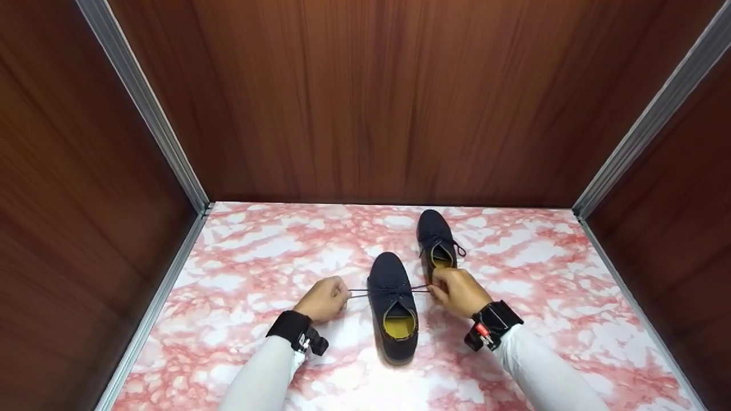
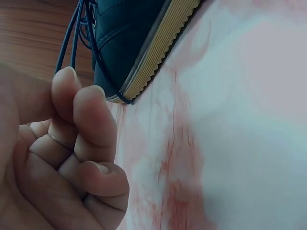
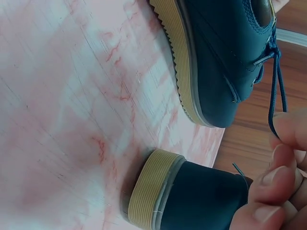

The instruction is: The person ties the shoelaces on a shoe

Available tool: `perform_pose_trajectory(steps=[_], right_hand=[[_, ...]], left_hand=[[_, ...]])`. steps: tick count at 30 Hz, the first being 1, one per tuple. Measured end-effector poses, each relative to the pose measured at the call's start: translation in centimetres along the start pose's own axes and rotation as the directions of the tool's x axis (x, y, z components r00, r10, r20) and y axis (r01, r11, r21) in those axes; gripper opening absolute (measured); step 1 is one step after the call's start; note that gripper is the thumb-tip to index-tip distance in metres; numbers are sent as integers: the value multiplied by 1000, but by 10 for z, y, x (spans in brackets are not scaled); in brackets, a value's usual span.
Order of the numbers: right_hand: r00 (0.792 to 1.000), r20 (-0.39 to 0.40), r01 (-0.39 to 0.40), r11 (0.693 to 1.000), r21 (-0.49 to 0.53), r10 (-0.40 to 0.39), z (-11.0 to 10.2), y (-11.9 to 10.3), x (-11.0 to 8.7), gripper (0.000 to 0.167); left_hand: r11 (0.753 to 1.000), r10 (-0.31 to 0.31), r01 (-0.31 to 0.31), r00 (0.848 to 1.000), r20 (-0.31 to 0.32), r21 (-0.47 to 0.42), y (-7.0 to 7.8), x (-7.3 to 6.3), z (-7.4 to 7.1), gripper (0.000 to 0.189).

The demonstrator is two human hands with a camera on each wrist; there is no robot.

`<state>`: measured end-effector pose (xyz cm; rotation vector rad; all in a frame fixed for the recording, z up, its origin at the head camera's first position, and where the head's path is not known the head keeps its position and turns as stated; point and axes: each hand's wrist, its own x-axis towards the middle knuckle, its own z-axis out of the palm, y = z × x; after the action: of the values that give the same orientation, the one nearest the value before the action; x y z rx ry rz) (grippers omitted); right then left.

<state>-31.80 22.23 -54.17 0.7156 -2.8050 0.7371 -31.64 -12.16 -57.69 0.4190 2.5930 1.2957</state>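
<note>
A dark navy lace-up shoe with a yellow insole stands upright between the two hands, toe pointing away from me. On its left side my left hand pinches a doubled strand of the shoelace between thumb and finger. My right hand pinches a lace loop on the other side. Both sides of the lace stretch out nearly straight from a knot over the shoe's tongue. A loose lace end hangs by the sole in the left wrist view.
The matching shoe stands farther back to the right, its heel partly behind my right hand. Both rest on a red-and-white marbled surface. Brown wood-grain panels with metal corner strips enclose the back and sides.
</note>
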Motion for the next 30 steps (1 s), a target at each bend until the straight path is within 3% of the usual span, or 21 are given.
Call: perform_pose_trajectory(steps=[7, 14, 24, 30], right_hand=[[997, -17, -76, 995, 57, 78, 7, 3, -5, 27], [981, -45, -179, 972, 153, 188, 15, 3, -11, 26], [968, -48, -227, 943, 242, 245, 22, -8, -18, 16], [951, -3, -289, 892, 349, 309, 20, -11, -25, 17]], left_hand=[[996, -19, 19, 1000, 8, -90, -4, -2, 5, 17], [954, -51, 66, 997, 58, -293, -6, -3, 16, 17], [954, -87, 102, 994, 66, -282, -2, -5, 27, 28], [965, -116, 130, 990, 74, -227, 1, -14, 29, 34]])
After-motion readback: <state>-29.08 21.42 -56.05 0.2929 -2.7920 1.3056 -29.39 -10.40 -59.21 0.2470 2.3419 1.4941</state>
